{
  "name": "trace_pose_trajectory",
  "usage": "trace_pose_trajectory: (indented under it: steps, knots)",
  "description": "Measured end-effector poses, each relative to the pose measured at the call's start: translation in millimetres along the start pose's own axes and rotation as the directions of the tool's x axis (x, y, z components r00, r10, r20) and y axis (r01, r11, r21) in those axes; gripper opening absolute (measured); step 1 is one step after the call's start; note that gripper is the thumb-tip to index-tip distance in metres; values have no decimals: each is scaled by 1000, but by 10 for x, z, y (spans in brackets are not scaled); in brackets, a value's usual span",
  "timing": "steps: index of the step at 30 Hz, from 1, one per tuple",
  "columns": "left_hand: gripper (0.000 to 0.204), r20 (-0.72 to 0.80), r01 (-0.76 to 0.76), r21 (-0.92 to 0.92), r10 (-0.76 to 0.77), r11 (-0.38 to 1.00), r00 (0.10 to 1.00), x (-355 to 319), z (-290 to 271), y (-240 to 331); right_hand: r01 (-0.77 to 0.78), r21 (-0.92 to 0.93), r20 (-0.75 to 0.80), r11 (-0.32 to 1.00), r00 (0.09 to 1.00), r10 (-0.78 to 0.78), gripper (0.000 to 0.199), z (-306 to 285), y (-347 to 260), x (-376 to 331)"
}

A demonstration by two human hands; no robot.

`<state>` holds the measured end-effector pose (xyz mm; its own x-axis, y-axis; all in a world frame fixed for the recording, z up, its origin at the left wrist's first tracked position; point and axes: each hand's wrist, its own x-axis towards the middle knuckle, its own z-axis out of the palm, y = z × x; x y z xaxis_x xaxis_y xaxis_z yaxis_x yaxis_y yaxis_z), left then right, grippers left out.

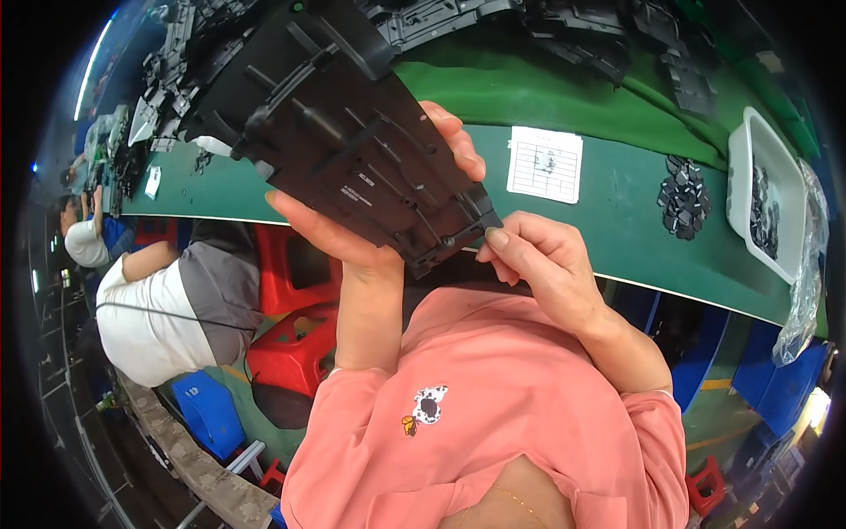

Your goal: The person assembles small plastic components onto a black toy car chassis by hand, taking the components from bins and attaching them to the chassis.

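A large black molded plastic panel with ribs and raised tabs is held up over the table's near edge, tilted. My left hand supports it from beneath, the thumb along its left edge and fingertips curling round its right edge. At the panel's lower right corner, my right hand is closed in a pinch, thumb and forefinger touching the corner. Whether a small part sits between those fingertips is hidden. Right of the hands, a heap of small black plastic pieces lies on the green table.
A printed paper sheet lies behind my right hand. At the right stands a white bin holding small black parts, with clear plastic film beside it. More black panels cover the back. A co-worker sits at left near red stools.
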<state>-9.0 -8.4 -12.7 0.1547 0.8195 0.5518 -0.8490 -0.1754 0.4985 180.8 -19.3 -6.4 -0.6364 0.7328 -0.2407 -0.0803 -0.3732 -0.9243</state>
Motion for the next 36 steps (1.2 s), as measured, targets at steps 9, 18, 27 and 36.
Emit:
trace_pose_trajectory:
  steps: [9,18,27,36]
  knots:
    - [88,-401,37,-104,-76,994,913,54,178,92,90,-223,-62,971,992,-107,19,-49,-95,-140]
    - [60,-470,75,419,146,905,871,274,132,976,174,-824,-248,539,746,-618,10,-637,33,-493]
    - [58,-248,460,879,706,-123,663,1223,-794,2961,239,-947,8,215,687,-726,5,-514,-57,-444]
    - [68,-272,787,144,741,-599,614,1726,-1985,3642,136,-967,-86,217,627,-774,8,-592,26,-230]
